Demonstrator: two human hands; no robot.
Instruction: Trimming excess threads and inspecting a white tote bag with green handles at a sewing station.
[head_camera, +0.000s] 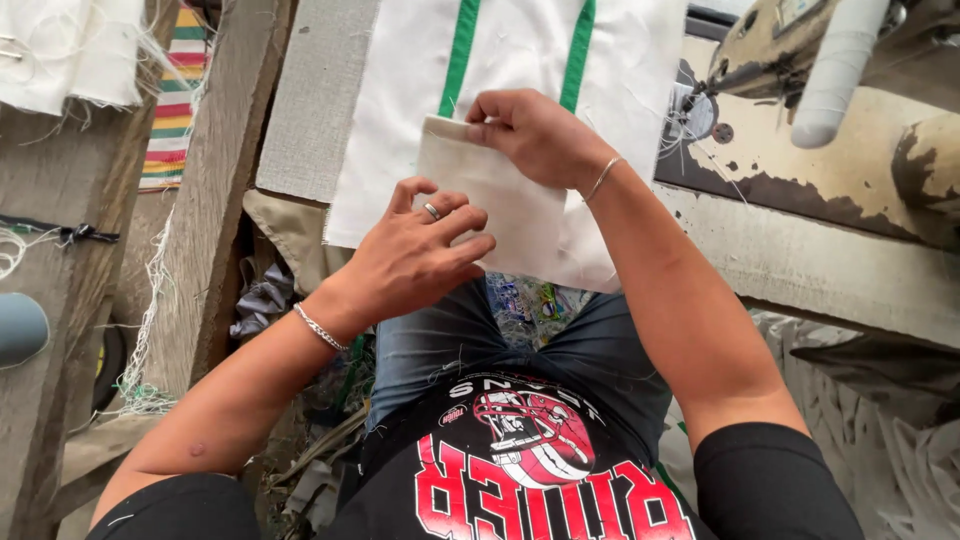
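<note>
**Small cloth patch held between two hands on the striped panel**

While the left hand (415, 260) lies flat and open, its fingers spread and pressing on the lower left part of the small cream patch (490, 200), the right hand (535, 135) is closed in a pinch on the patch's upper right corner, thumb and fingertips meeting at the top edge. The patch sits on a larger white fabric panel (400, 120) with two green stripes (459, 55) running away from the person; its top edge lies just below the near ends of those stripes. The patch's long axis runs roughly from the upper left toward the lower right, tilted a little against the stripes. It lies between the hands: up and to the right of the left hand, down and to the left of the right one. Both hands touch it, the right at its far corner, the left on its near side. A sewing machine (800, 60) stands to the right, well apart from the patch.
</note>
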